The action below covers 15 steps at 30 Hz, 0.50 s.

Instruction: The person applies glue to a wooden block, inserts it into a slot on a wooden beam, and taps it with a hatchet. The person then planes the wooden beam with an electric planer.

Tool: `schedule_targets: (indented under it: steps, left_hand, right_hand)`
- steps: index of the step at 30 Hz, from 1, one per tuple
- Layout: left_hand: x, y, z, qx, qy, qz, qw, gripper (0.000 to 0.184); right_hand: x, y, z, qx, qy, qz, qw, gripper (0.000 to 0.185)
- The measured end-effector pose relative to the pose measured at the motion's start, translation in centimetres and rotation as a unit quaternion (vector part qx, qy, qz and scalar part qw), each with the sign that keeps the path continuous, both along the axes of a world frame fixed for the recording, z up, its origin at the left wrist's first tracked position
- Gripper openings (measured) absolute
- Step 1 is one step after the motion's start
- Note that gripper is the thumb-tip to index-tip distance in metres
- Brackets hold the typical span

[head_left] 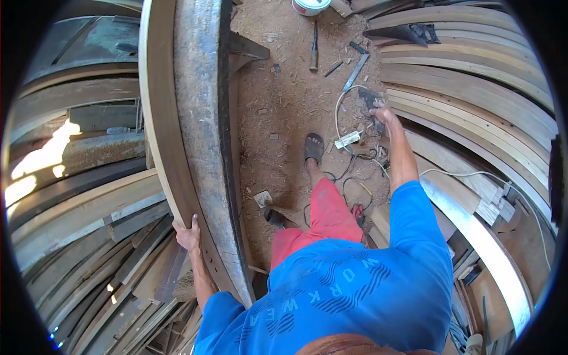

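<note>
On the left, my left hand is closed around the outer edge of a long wooden plank, its thumb on top. The plank lies along a worn, thick timber bench. Far out to the right, my right hand is closed on a dark grey tool close to the floor. Its kind is hard to make out, and my fingers cover part of it. Beside it, a pale cable loops around a white power strip.
Shavings cover the floor. A chisel, a metal square and a white tub are there. A handsaw rests against stacked curved boards on the right. More timber fills the left side.
</note>
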<state>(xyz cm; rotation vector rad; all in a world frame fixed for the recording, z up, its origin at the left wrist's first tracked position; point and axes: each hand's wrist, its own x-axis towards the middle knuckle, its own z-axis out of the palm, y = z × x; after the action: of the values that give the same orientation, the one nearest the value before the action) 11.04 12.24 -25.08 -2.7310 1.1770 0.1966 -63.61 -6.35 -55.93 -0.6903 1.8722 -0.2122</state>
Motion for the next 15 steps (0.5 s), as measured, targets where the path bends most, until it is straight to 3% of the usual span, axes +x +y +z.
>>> schedule_targets:
  steps: [1,3,6,10,13,15]
  left_hand:
    - [0.1,0.2,-0.2,-0.005,0.008,-0.001,1.000,0.078]
    - [0.6,0.5,-0.5,-0.015,0.021,0.000,1.000,0.077]
    - [0.0,0.1,-0.2,-0.024,0.011,-0.005,1.000,0.074]
    - [-0.9,-0.3,0.0,-0.014,-0.008,-0.001,1.000,0.071]
    - [-0.9,-0.3,-0.1,-0.037,0.007,-0.013,0.999,0.068]
    - [-1.2,-0.3,-0.2,-0.038,0.000,-0.022,0.999,0.067]
  right_hand:
    - [-0.4,-0.9,-0.6,-0.011,0.034,0.003,0.999,0.060]
    - [-2.3,-3.2,-1.9,0.046,-0.007,-0.032,0.998,0.058]
    - [-5.5,-3.7,-8.8,-0.071,-0.023,-0.116,0.991,0.054]
    - [-6.3,-4.9,-8.5,-0.109,-0.073,-0.210,0.969,0.045]
    - [-4.3,-4.4,-10.1,-0.062,0.027,-0.272,0.960,0.043]
    - [-2.9,-2.5,-13.0,-0.050,0.075,-0.220,0.971,0.043]
